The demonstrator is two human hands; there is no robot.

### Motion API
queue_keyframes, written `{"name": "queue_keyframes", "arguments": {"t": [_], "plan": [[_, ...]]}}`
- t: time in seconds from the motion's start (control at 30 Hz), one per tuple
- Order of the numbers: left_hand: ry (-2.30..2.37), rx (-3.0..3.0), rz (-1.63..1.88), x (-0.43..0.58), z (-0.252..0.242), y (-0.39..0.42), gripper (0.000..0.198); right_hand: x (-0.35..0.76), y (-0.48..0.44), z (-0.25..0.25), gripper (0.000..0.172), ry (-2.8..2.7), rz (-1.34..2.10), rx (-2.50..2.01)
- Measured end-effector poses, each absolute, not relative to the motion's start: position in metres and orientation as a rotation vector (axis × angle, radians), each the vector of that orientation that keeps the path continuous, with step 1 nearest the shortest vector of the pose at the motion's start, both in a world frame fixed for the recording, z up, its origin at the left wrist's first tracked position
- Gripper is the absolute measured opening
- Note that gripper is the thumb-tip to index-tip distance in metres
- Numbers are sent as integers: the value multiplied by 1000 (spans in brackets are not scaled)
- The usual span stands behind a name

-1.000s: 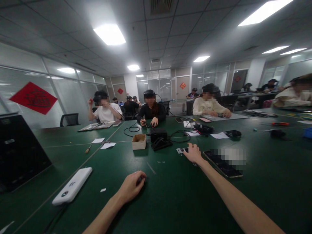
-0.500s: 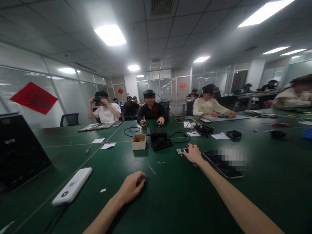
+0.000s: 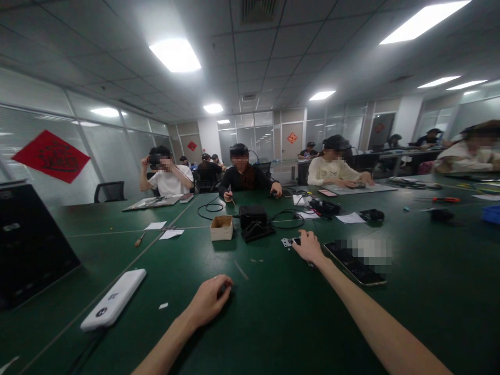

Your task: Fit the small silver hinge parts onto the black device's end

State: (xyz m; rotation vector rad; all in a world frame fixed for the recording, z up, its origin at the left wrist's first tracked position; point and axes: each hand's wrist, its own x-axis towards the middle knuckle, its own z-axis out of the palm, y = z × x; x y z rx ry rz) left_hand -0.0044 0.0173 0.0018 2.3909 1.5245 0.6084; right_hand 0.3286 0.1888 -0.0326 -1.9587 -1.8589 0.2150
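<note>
My left hand (image 3: 211, 299) rests on the green table with its fingers curled in and the thumb apart from them. A dark gap shows between thumb and forefinger, and no object can be seen there. My right hand (image 3: 309, 248) lies over a small flat device, its fingers around it and hiding most of it. A silvery metal end piece (image 3: 287, 242) with holes sticks out to the left of the fingers. Just right of that hand lies a dark-screened phone or tablet (image 3: 351, 263), partly blurred out.
Ahead are a small cardboard box (image 3: 221, 228) and a black device on a stand (image 3: 253, 219) with cables. A white power bank (image 3: 114, 299) and a dark screen (image 3: 31, 245) are on the left. A brush (image 3: 139, 239) and papers lie about. Co-workers sit across the table.
My hands have kept their poses, with the view shifted slightly. The co-worker opposite has moved one hand outward, toward the right of the view.
</note>
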Motion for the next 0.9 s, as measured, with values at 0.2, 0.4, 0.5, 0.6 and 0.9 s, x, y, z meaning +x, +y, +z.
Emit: {"name": "queue_keyframes", "arguments": {"t": [0.2,0.4,0.5,0.6,0.9], "plan": [[1514,2382,616,-5,0,18,20,329,189,-34,58,-1884,188,-1938],[1523,2398,611,-5,0,19,21,328,186,-31,56,-1882,167,-1945],[1537,2386,594,-4,2,18,22,327,186,-31,57,-1878,168,-1953],[1547,2375,579,-3,4,17,22,328,187,-32,57,-1878,176,-1950],[1528,2347,600,-4,5,17,23,327,186,-30,57,-1879,205,-1932]]}}
